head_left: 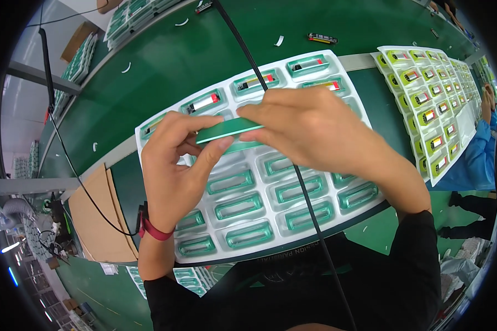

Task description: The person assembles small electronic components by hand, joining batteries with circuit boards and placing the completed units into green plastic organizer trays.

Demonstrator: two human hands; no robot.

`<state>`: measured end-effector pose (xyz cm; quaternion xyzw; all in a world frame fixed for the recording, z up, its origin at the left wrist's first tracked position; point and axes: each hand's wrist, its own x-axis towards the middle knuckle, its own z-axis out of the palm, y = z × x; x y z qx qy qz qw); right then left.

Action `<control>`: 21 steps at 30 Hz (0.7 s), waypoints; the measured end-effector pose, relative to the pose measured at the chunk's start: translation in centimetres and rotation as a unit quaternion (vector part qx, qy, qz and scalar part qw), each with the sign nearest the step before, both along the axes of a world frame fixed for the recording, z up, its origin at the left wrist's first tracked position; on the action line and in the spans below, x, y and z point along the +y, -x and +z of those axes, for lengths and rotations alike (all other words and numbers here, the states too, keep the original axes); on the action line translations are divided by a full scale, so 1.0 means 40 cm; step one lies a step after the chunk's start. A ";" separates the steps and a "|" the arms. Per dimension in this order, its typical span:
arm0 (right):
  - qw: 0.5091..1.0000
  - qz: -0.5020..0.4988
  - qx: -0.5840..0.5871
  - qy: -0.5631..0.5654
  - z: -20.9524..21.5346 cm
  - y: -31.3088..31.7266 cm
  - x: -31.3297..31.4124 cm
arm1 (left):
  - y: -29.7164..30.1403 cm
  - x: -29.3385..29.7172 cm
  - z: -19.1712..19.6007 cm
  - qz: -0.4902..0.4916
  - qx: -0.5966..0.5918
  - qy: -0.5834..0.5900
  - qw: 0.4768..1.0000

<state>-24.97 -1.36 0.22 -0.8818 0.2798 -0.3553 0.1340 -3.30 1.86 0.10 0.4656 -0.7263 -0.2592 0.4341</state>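
A flat green rectangular piece with a pale edge (226,130), perhaps a stack of cards, is held level above a white tray (221,252). My left hand (176,157) pinches its left end between thumb and fingers. On its right end my right hand (312,127) closes with thumb and fingertips. Clear green blister shells sit in the tray's pockets. In the far rows, some shells hold small red, black and white cylinders (202,103) that look like batteries. The nearer shells (248,234) show no cylinders. My hands hide part of the tray's middle.
A tray of yellow-green blister packs (428,105) lies to the right, beside a person in a blue sleeve (475,160). Brown cardboard (102,215) leans at the left. Loose batteries (322,38) lie on the green surface beyond. A black cable (315,226) crosses the view.
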 end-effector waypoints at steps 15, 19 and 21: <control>0.979 -0.112 0.088 -0.145 -0.107 0.130 0.002 | -0.118 -0.015 0.074 0.032 -0.030 0.028 0.999; 0.980 -0.082 0.137 -0.123 -0.123 0.087 -0.014 | -0.120 -0.021 0.065 0.016 -0.031 0.030 0.999; 0.982 -0.036 0.165 -0.078 -0.137 0.078 -0.029 | -0.123 -0.021 0.070 0.016 -0.025 0.034 0.999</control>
